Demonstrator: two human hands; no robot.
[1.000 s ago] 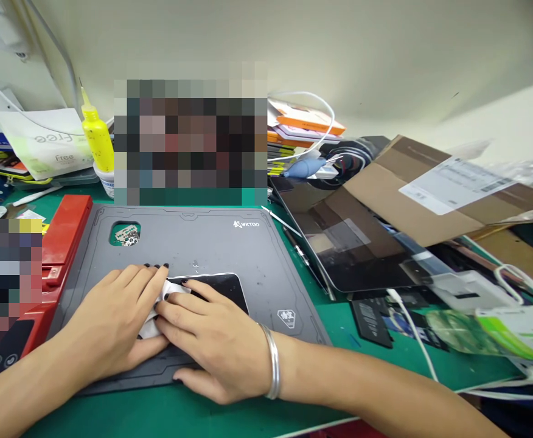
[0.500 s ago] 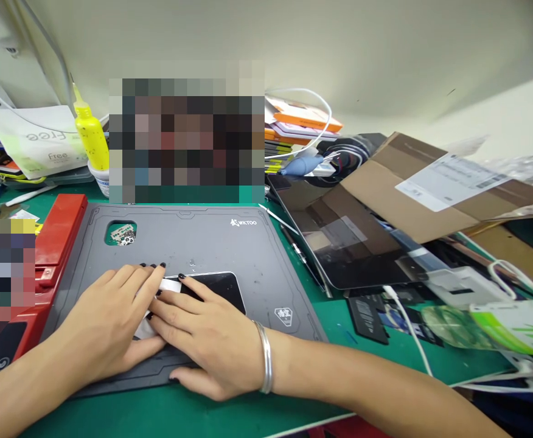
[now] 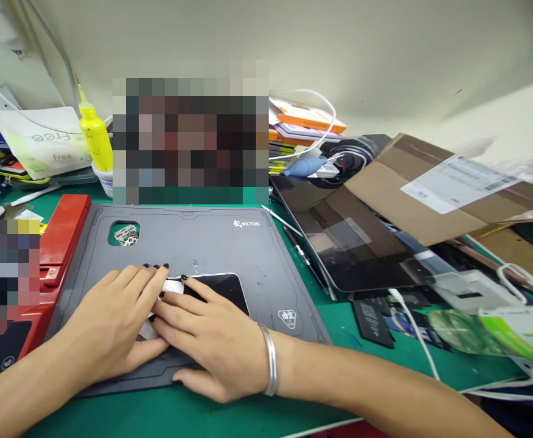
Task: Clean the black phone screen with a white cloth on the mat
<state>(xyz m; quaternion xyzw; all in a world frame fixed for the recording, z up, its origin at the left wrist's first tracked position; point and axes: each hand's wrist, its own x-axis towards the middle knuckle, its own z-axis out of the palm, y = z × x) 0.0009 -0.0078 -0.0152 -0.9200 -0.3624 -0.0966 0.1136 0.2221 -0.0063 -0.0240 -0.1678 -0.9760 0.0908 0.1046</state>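
Note:
A black phone (image 3: 223,287) lies flat on a grey work mat (image 3: 212,243), mostly covered by my hands. My left hand (image 3: 111,322) rests flat on the phone's left part, fingers stretched out and together. My right hand (image 3: 207,337), with a silver bangle on the wrist, lies flat over the phone with its fingers pressing a small white cloth (image 3: 171,286) against the glass. The cloth sits between the fingertips of both hands.
A red tool case (image 3: 61,237) borders the mat on the left. A yellow glue bottle (image 3: 95,137) stands behind. To the right lie a dark tablet (image 3: 339,243), a cardboard box (image 3: 431,194), white cables and packaging. Small screws (image 3: 127,236) sit in a mat cutout.
Both hands stay on the phone; the right fingers shift slightly over the white cloth. The view drifts a little.

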